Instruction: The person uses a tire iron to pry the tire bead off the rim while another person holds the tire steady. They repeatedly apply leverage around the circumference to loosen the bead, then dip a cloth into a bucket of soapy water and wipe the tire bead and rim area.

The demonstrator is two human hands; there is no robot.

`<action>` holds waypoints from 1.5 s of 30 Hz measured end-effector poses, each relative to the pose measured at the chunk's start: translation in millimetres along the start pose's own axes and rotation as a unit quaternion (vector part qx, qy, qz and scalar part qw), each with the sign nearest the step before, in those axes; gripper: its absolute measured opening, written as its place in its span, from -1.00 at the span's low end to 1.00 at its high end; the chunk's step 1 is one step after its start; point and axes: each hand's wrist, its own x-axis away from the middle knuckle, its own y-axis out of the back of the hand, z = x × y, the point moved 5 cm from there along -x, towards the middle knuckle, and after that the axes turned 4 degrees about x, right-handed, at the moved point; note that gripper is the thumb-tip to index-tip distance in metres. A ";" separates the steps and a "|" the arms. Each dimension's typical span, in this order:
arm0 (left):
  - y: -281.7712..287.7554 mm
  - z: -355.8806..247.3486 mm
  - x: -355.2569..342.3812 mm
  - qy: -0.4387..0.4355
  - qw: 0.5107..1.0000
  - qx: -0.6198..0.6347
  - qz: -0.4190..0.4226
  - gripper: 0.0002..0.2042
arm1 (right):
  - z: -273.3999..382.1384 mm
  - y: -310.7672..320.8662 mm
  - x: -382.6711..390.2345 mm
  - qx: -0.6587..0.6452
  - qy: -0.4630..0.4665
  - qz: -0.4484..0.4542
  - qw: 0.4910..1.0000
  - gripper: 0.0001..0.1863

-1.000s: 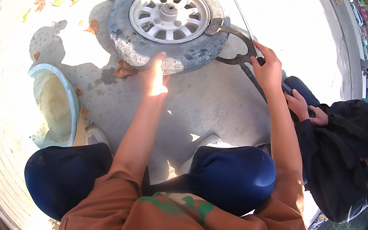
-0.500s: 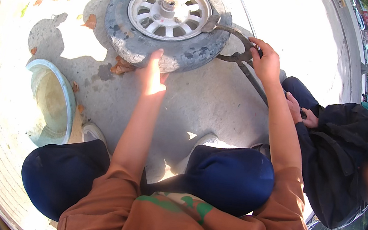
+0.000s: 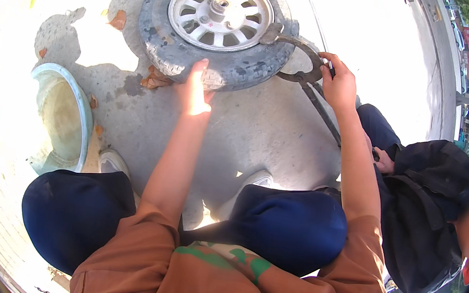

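A grey, worn tire (image 3: 226, 71) with a white spoked rim (image 3: 199, 35) lies on the pavement in front of me. My left hand (image 3: 195, 91) grips the tire's near edge, thumb on the sidewall. A dark metal clamp tool (image 3: 301, 54) has its upper jaw against the right side of the rim, with a long bar running down toward the co-worker's hands. My right hand (image 3: 337, 84) is closed at the black end of a thin silver rod (image 3: 316, 21), beside the tool's hinge.
A pale blue basin (image 3: 80, 120) stands at my left. A co-worker in dark clothes (image 3: 420, 218) crouches at my right, a hand (image 3: 383, 161) on the tool's bar. Dry leaves (image 3: 116, 19) lie on the ground. A road with trees and a building shows at far right.
The co-worker's hands have moved a little lower and are now partly behind my right forearm. My hands keep their holds, and the view has shifted slightly.
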 end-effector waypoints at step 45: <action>4.0 2.0 -20.0 -0.033 0.997 0.042 0.048 -0.04 | 56.2 85.1 138.1 -0.080 -0.114 0.106 0.985 -0.53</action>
